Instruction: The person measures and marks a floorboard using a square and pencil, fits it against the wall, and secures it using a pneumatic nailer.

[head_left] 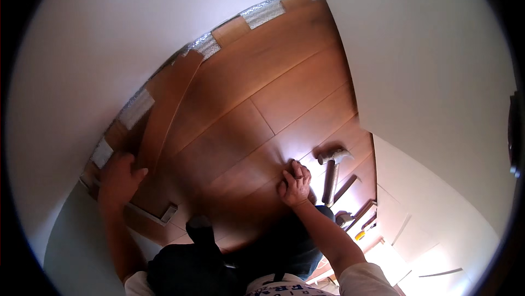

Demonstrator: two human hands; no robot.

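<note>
My left hand (119,180) reaches to the floor's edge by the wall at the left. Its thumb stands apart from the other fingers, close to the near end of a loose narrow brown floorboard strip (170,107). The fingers are dark, and whether they touch the strip cannot be made out. That strip lies slantwise over the laid brown floorboards (235,137), its far end near the wall. My right hand (297,185) rests on the boards with bent, slightly parted fingers and holds nothing. Just right of it lies a claw hammer (330,178).
Silvery underlay (265,14) and short wood pieces (231,31) alternate along the curved-looking wall gap. A flat bar with a bent end (168,214) lies near my foot (200,229). Dark bar-shaped tools (346,188) and a yellow-handled tool (360,235) lie right. White walls (426,61) border the floor.
</note>
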